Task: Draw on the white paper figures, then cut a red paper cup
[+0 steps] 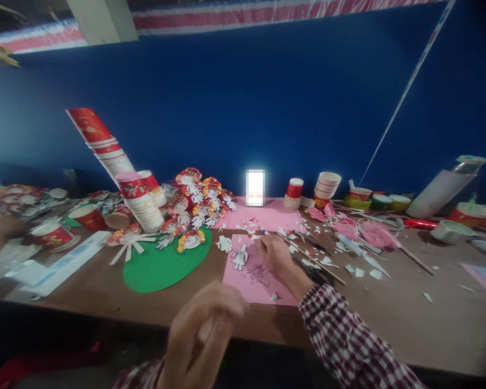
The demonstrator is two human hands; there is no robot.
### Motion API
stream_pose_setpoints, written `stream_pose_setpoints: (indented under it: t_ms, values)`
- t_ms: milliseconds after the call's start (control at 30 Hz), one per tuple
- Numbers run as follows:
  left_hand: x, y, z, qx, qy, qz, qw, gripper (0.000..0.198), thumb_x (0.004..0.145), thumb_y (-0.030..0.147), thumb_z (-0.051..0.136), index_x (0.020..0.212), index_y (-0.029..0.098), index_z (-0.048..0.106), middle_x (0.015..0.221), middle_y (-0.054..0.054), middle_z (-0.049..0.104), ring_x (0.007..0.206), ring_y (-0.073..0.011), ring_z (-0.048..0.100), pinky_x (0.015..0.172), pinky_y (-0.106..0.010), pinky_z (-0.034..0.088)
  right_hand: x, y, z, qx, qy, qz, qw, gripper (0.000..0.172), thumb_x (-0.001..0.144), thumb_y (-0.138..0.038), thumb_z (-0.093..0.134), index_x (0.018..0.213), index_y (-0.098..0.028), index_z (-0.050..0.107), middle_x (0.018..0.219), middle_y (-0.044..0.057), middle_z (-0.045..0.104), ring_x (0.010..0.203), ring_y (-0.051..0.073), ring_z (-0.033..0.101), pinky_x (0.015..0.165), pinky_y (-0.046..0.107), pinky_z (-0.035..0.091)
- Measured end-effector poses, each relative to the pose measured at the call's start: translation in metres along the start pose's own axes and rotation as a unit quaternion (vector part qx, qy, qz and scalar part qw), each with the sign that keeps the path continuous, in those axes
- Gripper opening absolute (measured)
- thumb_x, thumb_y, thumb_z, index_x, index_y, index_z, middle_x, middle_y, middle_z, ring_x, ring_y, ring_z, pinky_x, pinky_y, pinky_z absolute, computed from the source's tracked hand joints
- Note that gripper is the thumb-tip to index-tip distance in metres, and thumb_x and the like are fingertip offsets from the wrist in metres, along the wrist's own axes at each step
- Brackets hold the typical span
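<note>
My right hand (274, 254) rests over a pink sheet of paper (238, 289), its fingers curled together and pointing down. Whatever they may hold is hidden. Just left of it a small white cut-out figure (240, 258) with dark outlines lies on the sheet, beside dark scribbled marks. Nearer to me, in front of the table edge, my left hand (202, 329) is raised and blurred. Its fingers are loosely bent and apart from the thumb, with nothing visible between them. Black-handled scissors (318, 270) lie close to my right wrist, partly covered.
Left stand a green oval sheet (166, 267), a pile of decorated paper figures (198, 200) and leaning stacked paper cups (140, 202). Paper scraps (359, 273), a stick (417, 256) and a white cup (451, 231) lie right. Another person's hand (0, 232) shows at far left.
</note>
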State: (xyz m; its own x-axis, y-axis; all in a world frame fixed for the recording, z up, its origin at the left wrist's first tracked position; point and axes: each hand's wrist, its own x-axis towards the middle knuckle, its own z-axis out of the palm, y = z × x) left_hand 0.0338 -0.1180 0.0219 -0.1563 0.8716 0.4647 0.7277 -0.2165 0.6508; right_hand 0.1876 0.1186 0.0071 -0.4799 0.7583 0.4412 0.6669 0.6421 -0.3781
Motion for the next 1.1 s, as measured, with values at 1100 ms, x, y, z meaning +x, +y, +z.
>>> stream_pose_setpoints:
  t_ms: [1100]
  values:
    - [0.162, -0.066, 0.058, 0.131, -0.208, -0.181, 0.952, 0.030, 0.071, 0.029, 0.055, 0.044, 0.017, 0.047, 0.045, 0.001, 0.043, 0.053, -0.0125, 0.048, 0.053, -0.025, 0.027, -0.002, -0.006, 0.006, 0.070, -0.008, -0.129, 0.989, 0.009, 0.077, -0.016, 0.058, 0.071, -0.018, 0.064, 0.075, 0.003, 0.063, 0.077, 0.015, 0.054, 0.078, 0.027, 0.036]
